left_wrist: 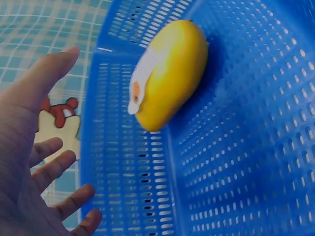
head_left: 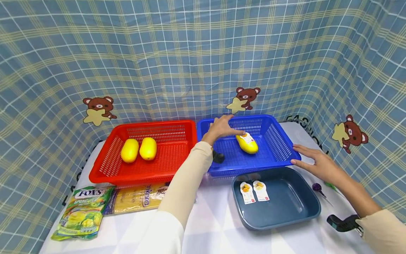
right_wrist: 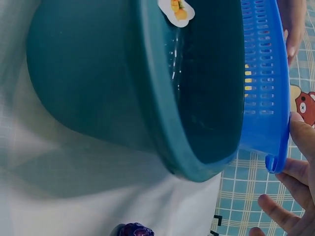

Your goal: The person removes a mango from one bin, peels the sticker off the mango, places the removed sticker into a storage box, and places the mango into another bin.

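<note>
Blue basket (head_left: 279, 141) held the yellow fruit (head_left: 247, 144) near its middle, at three o'clock of your open, empty left hand (head_left: 222, 127), while your right hand (head_left: 312, 160) lay flat-fingered on the rim, where a nudge could have slid it.

A staged tabletop set is shown rather than a lived-in room. A blue checked cloth (head_left: 190, 53) printed with cartoon bears (head_left: 98, 110) is hung as a backdrop across the whole upper frame. In the lower half, a white-covered table (head_left: 215, 218) is laid with plastic baskets and snack packets.
</note>
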A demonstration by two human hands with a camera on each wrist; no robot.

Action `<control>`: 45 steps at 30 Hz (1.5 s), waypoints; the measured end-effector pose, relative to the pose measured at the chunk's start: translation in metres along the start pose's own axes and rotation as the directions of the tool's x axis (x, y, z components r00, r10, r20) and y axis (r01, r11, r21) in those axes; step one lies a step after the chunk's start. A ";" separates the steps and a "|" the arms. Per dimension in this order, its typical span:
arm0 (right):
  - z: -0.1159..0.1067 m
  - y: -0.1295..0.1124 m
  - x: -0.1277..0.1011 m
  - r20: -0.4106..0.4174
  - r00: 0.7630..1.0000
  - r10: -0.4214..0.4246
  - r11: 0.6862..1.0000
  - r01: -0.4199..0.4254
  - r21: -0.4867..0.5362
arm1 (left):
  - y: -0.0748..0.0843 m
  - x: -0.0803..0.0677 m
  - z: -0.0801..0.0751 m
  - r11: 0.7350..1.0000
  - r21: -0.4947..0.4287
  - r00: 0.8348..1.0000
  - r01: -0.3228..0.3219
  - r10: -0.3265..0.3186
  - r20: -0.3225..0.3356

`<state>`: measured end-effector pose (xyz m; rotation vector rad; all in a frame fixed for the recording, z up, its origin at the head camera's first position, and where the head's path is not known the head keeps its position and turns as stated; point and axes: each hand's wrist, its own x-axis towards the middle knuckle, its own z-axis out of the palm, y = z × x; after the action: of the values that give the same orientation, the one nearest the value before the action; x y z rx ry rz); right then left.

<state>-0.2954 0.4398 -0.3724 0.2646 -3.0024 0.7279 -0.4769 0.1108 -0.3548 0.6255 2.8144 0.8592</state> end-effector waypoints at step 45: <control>-0.006 -0.001 0.001 0.025 0.999 0.049 0.999 -0.049 0.013 | 0.023 0.032 0.065 0.948 0.303 0.982 -0.096 0.040 0.186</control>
<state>-0.2963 0.4412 -0.3665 0.2030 -3.0384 0.7544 -0.4819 0.1747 -0.3958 0.8012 2.7957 0.3448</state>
